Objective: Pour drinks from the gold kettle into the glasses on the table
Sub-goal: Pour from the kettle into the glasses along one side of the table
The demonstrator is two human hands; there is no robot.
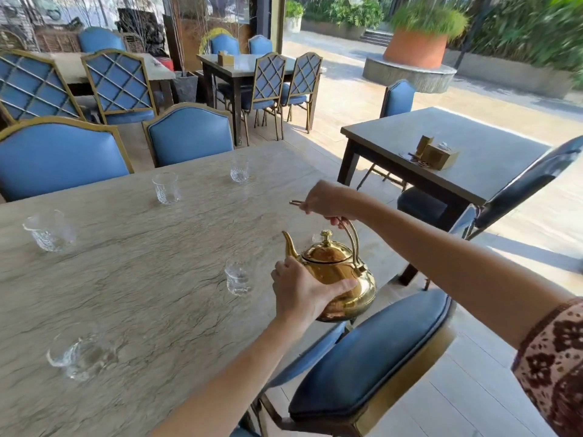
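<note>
Our right hand (328,201) grips the gold kettle (339,275) by its handle; our left hand (303,288) cups its body. A glass (238,277) stands just beside the spout, and a blue chair (372,351) crowds the table (142,263) edge below.

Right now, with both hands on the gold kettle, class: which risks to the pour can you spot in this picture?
1. The gold kettle hangs at the table's right edge; a spill could land on the blue chair below it.
2. The left hand presses on the kettle's body; if the drink is hot, it could burn.
3. The nearest glass is small and sits beside the left hand, so a knock might tip it.
</note>
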